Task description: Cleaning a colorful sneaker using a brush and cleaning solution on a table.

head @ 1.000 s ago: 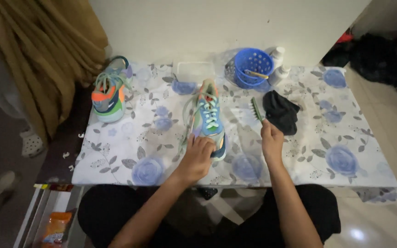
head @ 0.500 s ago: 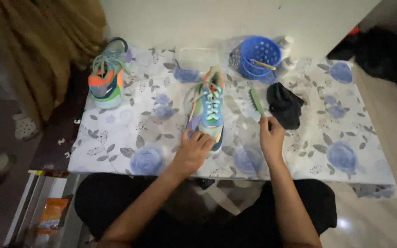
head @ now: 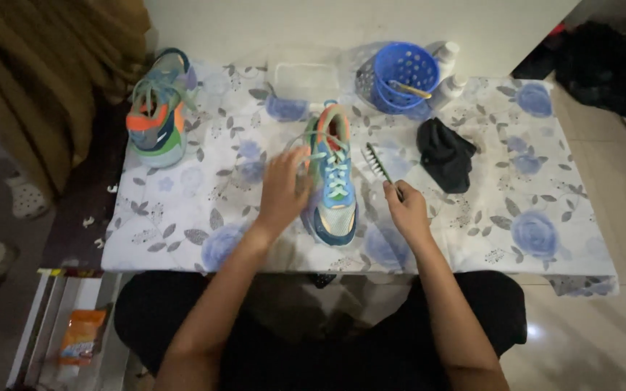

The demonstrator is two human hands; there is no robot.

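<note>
The left hand (head: 284,190) is resting with fingers spread and loosely curled against the side of the colourful sneaker (head: 332,175), which is lying flat near the middle of the desk (head: 182,217), toe pointing toward the person. The right hand (head: 406,208) is closing around the handle of a small brush (head: 380,162), whose bristled head is lying just beside the sneaker and angling away from the person. A black cloth (head: 445,153) is sitting to the right of the brush, a blue basket (head: 400,76) and two white bottles (head: 447,72) are standing at the far edge, and a second sneaker (head: 158,108) is sitting well apart at the far left. The risk, as it looks, is that the sneaker is only being steadied from one side, so a firm brush stroke could be pushing it sideways or twisting it under the palm. Compared with half a second ago, the left hand is sitting further up along the sneaker rather than at its near end, while the right hand is keeping its hold on the brush.
</note>
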